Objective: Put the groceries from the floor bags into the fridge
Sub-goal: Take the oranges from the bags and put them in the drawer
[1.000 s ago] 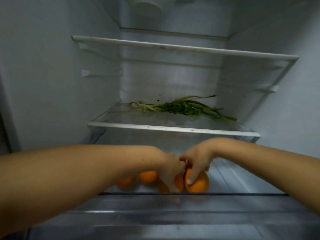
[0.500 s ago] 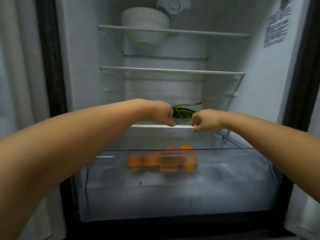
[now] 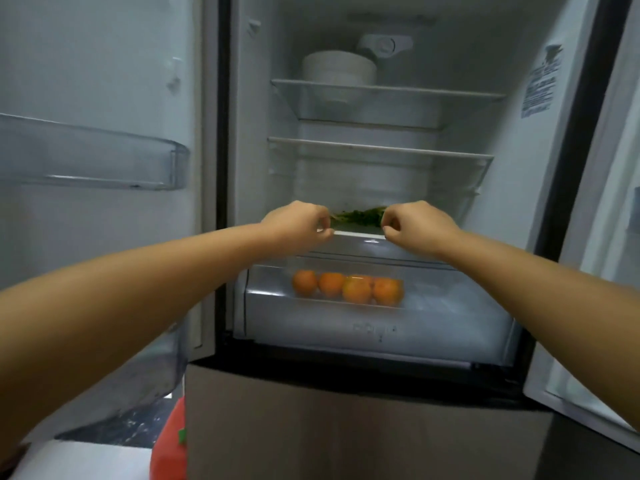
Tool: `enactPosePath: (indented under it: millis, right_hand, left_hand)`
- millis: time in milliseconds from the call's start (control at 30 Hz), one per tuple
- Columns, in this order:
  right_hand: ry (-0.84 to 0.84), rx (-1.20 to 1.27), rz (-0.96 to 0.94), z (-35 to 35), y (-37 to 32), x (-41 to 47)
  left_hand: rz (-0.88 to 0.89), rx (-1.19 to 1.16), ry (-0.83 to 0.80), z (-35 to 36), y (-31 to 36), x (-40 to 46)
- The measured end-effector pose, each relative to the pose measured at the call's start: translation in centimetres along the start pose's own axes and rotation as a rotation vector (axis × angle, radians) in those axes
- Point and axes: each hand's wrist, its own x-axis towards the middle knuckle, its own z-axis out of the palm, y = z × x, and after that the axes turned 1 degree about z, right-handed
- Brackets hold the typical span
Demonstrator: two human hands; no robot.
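Orange fruit, four oranges [image 3: 348, 289] in a row, sit inside the clear crisper drawer [image 3: 450, 306] at the bottom of an open fridge [image 3: 263, 168]. They lie left of the drawer's middle, touching one another, and show through its transparent front wall.

Two bare arms reach forward from the lower corners towards the fridge. The left hand [image 3: 298, 225] and the right hand [image 3: 415, 225] are level with each other and well apart, at the white front edge of the glass shelf [image 3: 360, 234] just above the drawer. Both hands have their fingers curled under, with the fingertips at or against the shelf edge. Whether they pinch the edge or only touch it cannot be told from this view.

Between the hands, a bunch of leafy green vegetables [image 3: 360, 216] lies on that shelf, partly hidden behind the knuckles.

Higher up are two more glass shelves. A stack of white bowls [image 3: 339, 69] stands on the top one, left of centre, below a white control dial [image 3: 384, 46] on the back wall. A printed label [image 3: 542, 84] is stuck on the right inner wall.

On the left, the open door carries a clear door bin [image 3: 104, 154]. At the bottom left, beside the grey lower door, a red bag [image 3: 169, 441] stands on the floor.
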Motion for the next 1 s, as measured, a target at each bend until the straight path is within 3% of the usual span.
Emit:
enactPosePath:
  millis: [300, 533, 767, 1000]
  right_hand:
    - [-0.132, 0.107, -0.142, 0.5, -4.4, -11.8]
    - [-0.283, 0.259, -0.41, 6.1, -13.3, -23.5]
    - [-0.327, 0.327, -0.619, 6.6, -25.6, -31.0]
    - [-0.395, 0.454, -0.873, 3.4, -45.3, -40.7]
  left_hand:
    - [-0.285, -0.069, 0.028, -0.1, 4.0, -15.6]
    - [-0.556, -0.077, -0.171, 2.2, 6.9, -32.6]
    - [-0.815, -0.085, -0.096, -1.8, 6.9, -46.5]
    - [-1.157, -0.053, -0.032, -10.2, 7.0, -69.7]
